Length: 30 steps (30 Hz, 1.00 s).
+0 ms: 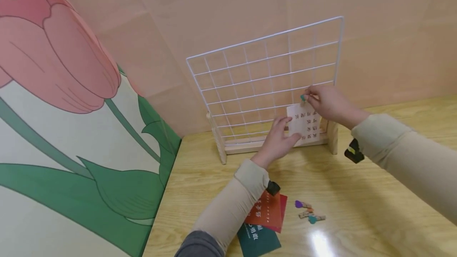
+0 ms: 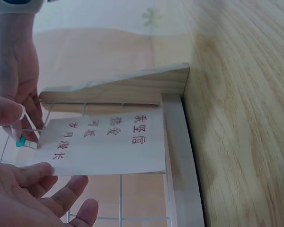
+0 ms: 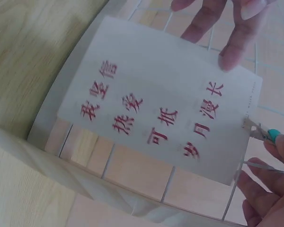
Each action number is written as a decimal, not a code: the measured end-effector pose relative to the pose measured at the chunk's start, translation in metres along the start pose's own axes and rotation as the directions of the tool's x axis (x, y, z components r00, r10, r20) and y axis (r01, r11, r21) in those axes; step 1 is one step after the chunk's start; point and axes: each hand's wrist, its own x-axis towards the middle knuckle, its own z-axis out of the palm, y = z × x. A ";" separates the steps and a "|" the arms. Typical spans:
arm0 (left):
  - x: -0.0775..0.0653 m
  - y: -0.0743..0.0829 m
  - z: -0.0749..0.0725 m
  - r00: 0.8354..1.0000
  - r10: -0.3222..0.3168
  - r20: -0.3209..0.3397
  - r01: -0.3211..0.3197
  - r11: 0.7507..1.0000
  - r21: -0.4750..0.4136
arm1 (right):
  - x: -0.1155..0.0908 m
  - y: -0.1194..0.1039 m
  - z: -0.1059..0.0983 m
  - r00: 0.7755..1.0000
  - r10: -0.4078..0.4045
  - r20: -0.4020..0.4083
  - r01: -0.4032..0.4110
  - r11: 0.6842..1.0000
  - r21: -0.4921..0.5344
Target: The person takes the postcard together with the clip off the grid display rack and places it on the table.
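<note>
A white card (image 1: 303, 120) with red printed characters lies against the lower right of a white wire grid panel (image 1: 265, 37). The right hand (image 1: 330, 102) pinches a small wooden clothespin (image 3: 258, 130) with a teal heart on it. That clothespin's tip sits over the card's top edge, at a grid wire. At the card's left side, the left hand (image 1: 280, 140) touches the edge with extended fingertips (image 2: 43, 169). Its other fingers spread near the wires, and its thumb is apart from the card in the right wrist view.
A wooden stand (image 1: 240, 146) holds the grid upright on the wood-grain table. Nearer lie orange-red (image 1: 269, 213) and dark green (image 1: 258, 241) cards, partly under the left sleeve. Several clothespins (image 1: 306, 214) lie to their right. A tulip-painted panel (image 1: 82, 130) rises at left.
</note>
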 end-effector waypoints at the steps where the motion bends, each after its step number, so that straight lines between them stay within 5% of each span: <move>1: -0.001 0.000 0.000 1.000 -0.009 0.005 0.009 1.000 -0.017 | 0.000 0.000 0.000 1.000 0.006 -0.002 -0.005 1.000 0.016; 13: -0.018 -0.001 -0.012 1.000 -0.013 0.006 0.014 0.997 -0.079 | -0.001 -0.004 -0.006 0.998 0.007 0.064 -0.004 0.999 -0.038; 22: -0.030 -0.003 -0.024 0.999 0.041 -0.015 -0.042 0.992 -0.120 | -0.004 0.000 -0.001 0.998 0.004 0.070 0.001 0.997 -0.073; 30: -0.041 -0.008 -0.034 0.998 -0.005 -0.055 -0.005 0.984 -0.177 | -0.018 0.011 0.001 0.997 -0.010 0.072 0.014 0.998 -0.058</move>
